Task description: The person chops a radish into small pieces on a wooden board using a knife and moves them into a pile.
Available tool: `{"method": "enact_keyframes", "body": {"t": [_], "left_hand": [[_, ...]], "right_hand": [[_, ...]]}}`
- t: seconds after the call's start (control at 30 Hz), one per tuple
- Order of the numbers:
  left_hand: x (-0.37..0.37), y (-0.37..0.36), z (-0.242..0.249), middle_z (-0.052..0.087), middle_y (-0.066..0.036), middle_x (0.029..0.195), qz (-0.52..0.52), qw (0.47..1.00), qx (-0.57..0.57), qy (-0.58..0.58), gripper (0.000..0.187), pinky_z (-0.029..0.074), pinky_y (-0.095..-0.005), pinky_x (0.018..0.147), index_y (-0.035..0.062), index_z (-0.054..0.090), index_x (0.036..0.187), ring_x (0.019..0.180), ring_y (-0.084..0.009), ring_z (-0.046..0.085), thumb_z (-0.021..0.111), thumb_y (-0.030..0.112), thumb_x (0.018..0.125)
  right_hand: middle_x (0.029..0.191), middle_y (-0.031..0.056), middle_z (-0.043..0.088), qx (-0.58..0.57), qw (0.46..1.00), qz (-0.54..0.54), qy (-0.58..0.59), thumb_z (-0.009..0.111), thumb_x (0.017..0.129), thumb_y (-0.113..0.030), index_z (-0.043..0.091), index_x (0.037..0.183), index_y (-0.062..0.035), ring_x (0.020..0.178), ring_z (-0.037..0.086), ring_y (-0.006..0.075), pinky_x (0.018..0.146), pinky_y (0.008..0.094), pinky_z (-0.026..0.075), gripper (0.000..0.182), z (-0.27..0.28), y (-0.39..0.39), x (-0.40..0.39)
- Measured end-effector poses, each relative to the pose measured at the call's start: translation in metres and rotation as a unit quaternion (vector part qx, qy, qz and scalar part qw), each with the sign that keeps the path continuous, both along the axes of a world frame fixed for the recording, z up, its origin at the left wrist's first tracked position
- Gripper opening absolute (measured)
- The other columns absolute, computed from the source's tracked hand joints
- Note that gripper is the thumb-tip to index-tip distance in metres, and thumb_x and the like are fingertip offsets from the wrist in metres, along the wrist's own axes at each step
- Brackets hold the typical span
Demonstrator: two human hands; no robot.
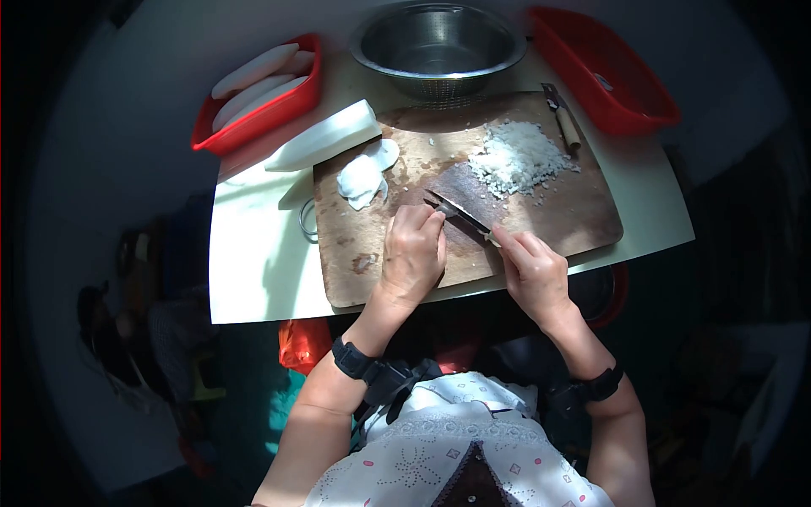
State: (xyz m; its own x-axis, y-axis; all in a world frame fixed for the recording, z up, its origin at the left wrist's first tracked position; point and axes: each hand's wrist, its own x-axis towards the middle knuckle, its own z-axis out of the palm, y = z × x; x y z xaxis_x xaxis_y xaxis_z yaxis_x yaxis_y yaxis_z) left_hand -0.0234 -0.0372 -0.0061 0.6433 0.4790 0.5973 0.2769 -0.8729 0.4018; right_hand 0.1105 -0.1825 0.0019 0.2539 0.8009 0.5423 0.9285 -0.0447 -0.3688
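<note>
Sunlight is falling across a wooden cutting board [541, 215], and everything else is sitting around it. Off its far-left corner a red basket [253, 122] is holding long white peeled pieces, and a single large white peeled root [325, 135] is lying with its near end overlapping that same corner. On the board's left part a few thin white slices [365, 176] are lying in a small stack. Near the board's front edge the left hand [414, 253] is resting knuckles up, its fingers curled narrow and its fingertips pressing at the blade of a knife [460, 215]; whether anything is pinned under them I cannot tell. The knife is lying slantwise across the board's middle, tip toward the slices. The right hand [532, 275] is gripping its handle at the board's front edge, fingers wrapped closed around it. Toward the board's far-right part a heap of finely chopped white bits [517, 156] is piling up, with a wooden-handled tool [562, 118] lying beside it. Behind the board a steel colander [438, 42] is standing, and past the far-right corner sits another red basket [608, 72].
</note>
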Motion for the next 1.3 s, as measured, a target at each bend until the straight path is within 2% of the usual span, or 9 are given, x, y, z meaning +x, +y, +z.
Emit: {"method": "enact_keyframes", "body": {"t": [0.43, 0.63, 1.03, 1.13, 1.3], "left_hand": [[0.002, -0.002, 0.002, 0.061, -0.012, 0.084, 0.015, 1.0, 0.005, -0.013, 0.017, 0.049, -0.038, 0.073, -0.0012, 0.066, 0.087, 0.081, -0.03, 0.058, 0.067, -0.005, 0.07], [-0.002, -0.001, -0.002, 0.059, -0.012, 0.085, 0.015, 1.0, -0.008, -0.021, 0.018, 0.048, -0.0391, 0.075, -0.0013, 0.066, 0.089, 0.082, -0.03, 0.056, 0.066, -0.002, 0.071], [0.001, -0.001, 0.0, 0.061, -0.012, 0.083, 0.022, 1.0, 0.006, -0.016, 0.015, 0.049, -0.0384, 0.073, -0.0006, 0.066, 0.085, 0.08, -0.0303, 0.058, 0.067, -0.004, 0.071], [0.001, 0.0, 0.0, 0.061, -0.012, 0.082, 0.026, 0.999, -0.009, -0.036, 0.013, 0.049, -0.038, 0.072, -0.001, 0.066, 0.083, 0.078, -0.0298, 0.059, 0.066, -0.005, 0.07], [-0.004, -0.002, 0.003, 0.062, -0.012, 0.08, 0.025, 0.998, -0.036, -0.051, 0.012, 0.05, -0.0372, 0.071, -0.0012, 0.068, 0.081, 0.077, -0.0287, 0.059, 0.067, -0.004, 0.07]], "right_hand": [[0.077, 0.0049, 0.056, -0.029, 0.999, 0.007, -0.032, 0.063, 0.077, -0.001, 0.061, 0.116, -0.0091, 0.07, 0.061, 0.0229, 0.058, 0.0352, 0.051, 0.041, 0.002, 0.009, -0.001], [0.076, 0.0053, 0.056, 0.018, 1.0, 0.007, 0.013, 0.063, 0.075, -0.001, 0.061, 0.116, -0.0084, 0.071, 0.061, 0.0229, 0.059, 0.0351, 0.051, 0.042, 0.0, 0.005, -0.001], [0.076, 0.0057, 0.055, -0.027, 0.999, -0.001, -0.046, 0.063, 0.076, -0.002, 0.062, 0.115, -0.0078, 0.072, 0.061, 0.0228, 0.058, 0.0348, 0.051, 0.039, 0.0, 0.008, -0.009], [0.077, 0.0067, 0.058, -0.007, 1.0, 0.002, 0.013, 0.064, 0.08, 0.0, 0.064, 0.116, -0.0111, 0.066, 0.061, 0.0259, 0.057, 0.0358, 0.049, 0.037, 0.003, 0.016, -0.007], [0.077, 0.0057, 0.057, -0.003, 0.999, 0.011, 0.053, 0.064, 0.079, -0.003, 0.063, 0.116, -0.0129, 0.066, 0.062, 0.0254, 0.057, 0.0365, 0.05, 0.038, 0.002, 0.009, 0.0]]}}
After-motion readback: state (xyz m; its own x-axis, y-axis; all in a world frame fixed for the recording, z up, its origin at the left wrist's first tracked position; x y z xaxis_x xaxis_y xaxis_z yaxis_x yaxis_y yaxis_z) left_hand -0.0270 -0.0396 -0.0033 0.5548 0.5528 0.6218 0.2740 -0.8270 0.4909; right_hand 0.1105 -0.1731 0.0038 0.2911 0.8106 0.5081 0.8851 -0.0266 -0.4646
